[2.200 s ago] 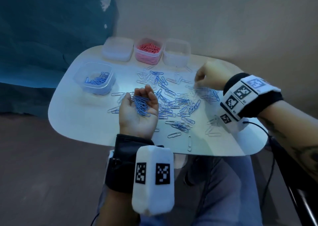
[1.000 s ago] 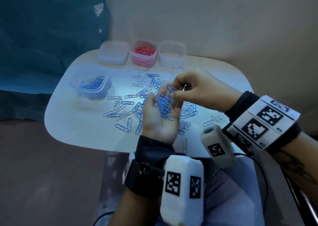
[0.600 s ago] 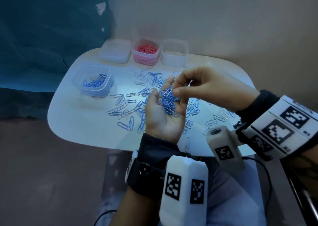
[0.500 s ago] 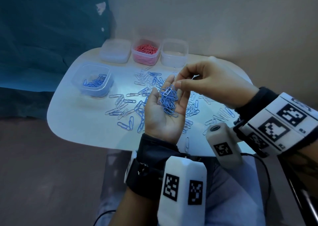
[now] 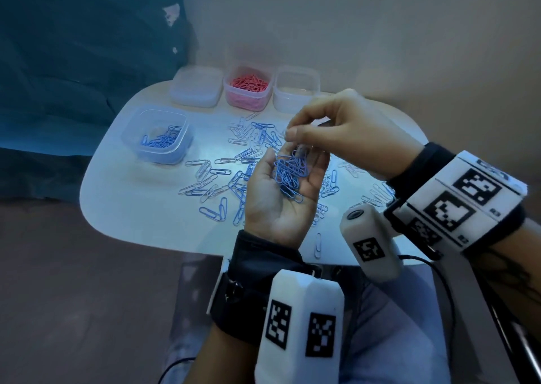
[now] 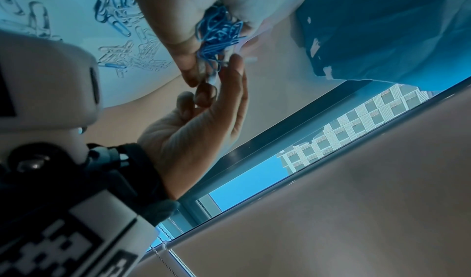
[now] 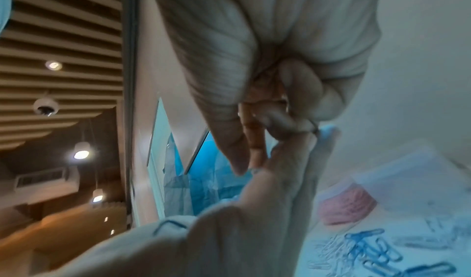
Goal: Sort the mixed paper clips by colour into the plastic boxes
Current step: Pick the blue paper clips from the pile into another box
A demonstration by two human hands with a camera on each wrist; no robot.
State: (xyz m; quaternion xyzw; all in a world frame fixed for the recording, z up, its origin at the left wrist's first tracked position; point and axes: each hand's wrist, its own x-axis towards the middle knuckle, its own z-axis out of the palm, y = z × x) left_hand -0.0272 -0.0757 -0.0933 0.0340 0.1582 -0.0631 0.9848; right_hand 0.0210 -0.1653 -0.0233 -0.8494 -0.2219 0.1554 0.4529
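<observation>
- Beige wall behind a white rounded table (image 5: 131, 208); dark blue cloth (image 5: 73, 62) hangs at the left.
- Far edge of the tabletop: three plastic boxes in a row. The middle pink box (image 5: 248, 91) holds pink clips; contents of the other two cannot be made out.
- Blue box (image 5: 158, 134) sits near the left edge, apart from the row, with some blue clips inside.
- Loose clips (image 5: 234, 164), blue and pale, lie scattered across the tabletop's middle and towards the right edge.
- Left hand (image 5: 281, 199) is raised above the near edge, palm up and cupped, cradling a bunch of blue clips (image 5: 291, 170) on its curled fingers.
- Right hand (image 5: 336, 132) hovers just over the left fingertips, thumb and forefinger closed in a pinch at the top of the bunch; what sits in the pinch is too small to tell.
</observation>
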